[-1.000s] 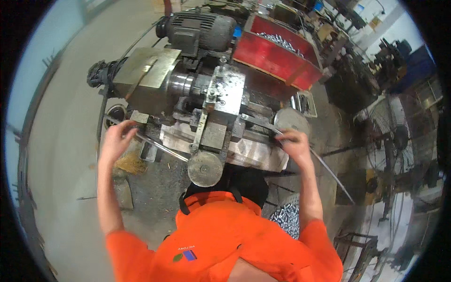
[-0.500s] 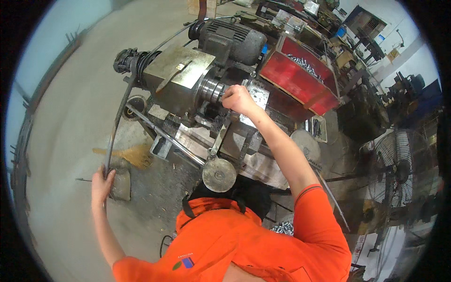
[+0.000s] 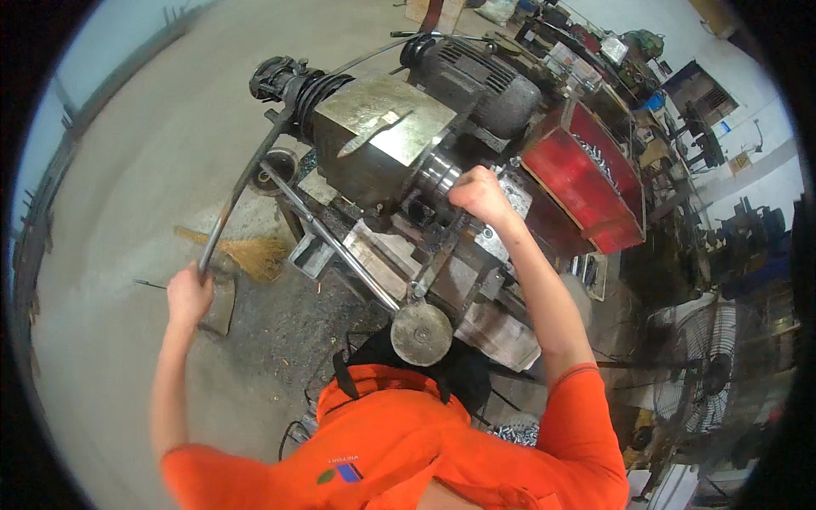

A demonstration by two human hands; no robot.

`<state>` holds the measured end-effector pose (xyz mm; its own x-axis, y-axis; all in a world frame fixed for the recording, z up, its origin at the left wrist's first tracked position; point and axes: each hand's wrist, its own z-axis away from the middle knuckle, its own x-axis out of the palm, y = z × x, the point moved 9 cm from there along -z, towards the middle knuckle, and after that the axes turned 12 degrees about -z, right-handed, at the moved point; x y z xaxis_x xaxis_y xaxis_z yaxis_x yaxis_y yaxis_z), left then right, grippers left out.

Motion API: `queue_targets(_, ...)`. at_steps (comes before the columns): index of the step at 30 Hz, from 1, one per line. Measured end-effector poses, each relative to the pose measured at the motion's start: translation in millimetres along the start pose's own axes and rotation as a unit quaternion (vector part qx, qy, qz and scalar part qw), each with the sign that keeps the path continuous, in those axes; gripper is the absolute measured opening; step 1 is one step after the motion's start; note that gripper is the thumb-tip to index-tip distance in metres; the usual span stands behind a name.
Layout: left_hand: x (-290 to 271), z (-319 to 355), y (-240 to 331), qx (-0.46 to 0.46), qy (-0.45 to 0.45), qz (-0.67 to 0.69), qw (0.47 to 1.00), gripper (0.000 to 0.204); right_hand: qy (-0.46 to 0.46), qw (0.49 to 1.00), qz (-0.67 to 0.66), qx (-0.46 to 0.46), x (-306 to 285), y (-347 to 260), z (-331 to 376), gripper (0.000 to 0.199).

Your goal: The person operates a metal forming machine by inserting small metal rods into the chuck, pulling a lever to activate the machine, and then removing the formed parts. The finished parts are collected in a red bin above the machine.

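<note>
My left hand (image 3: 189,296) is closed round the lower end of a long metal lever (image 3: 231,204). This lever slopes up to the pulley-like end (image 3: 316,93) of a greasy lathe-like headstock (image 3: 374,127). At the other side of the headstock, my right hand (image 3: 480,195) is closed in a pinch right by the shiny round spindle nose (image 3: 438,172). Whatever lies between its fingers is hidden. Below that hand is a metal slide block (image 3: 508,234). A flat scraper-like tool (image 3: 371,136) lies on top of the headstock.
Behind the headstock sits a motor (image 3: 480,85). A red bin (image 3: 574,174) of small metal parts stands right. A silver bar (image 3: 327,234) and a round metal disc (image 3: 422,334) are before me. A broom (image 3: 255,255) lies left; a fan (image 3: 697,365) stands at the right.
The view has turned, so the machine appears farther right. My left hand has gone from resting along the lever to a fist round its end. My right hand stays by the spindle nose.
</note>
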<state>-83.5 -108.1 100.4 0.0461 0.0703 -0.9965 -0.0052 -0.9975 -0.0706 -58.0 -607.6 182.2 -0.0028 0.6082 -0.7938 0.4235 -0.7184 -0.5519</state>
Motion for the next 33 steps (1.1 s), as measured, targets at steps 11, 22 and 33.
queue_targets(11, 24.3, -131.9, -134.8, 0.016, 0.087, -0.227, 0.97, 0.008, 0.051, 0.972, -0.053, 0.222, -3.0, 9.2, 5.1, 0.026)
queue_targets(22, 162.4, -102.2, 85.9, 0.03, -0.086, 0.245, 0.965, 0.029, 0.247, 0.958, 0.01, 0.147, -93.7, -28.5, 200.9, 0.027)
queue_targets(33, 175.5, -90.2, 190.0, 0.293, -0.066, -0.166, 0.939, 0.03, 0.285, 0.752, 0.199, 0.56, -115.9, 47.7, 592.0, 0.048)
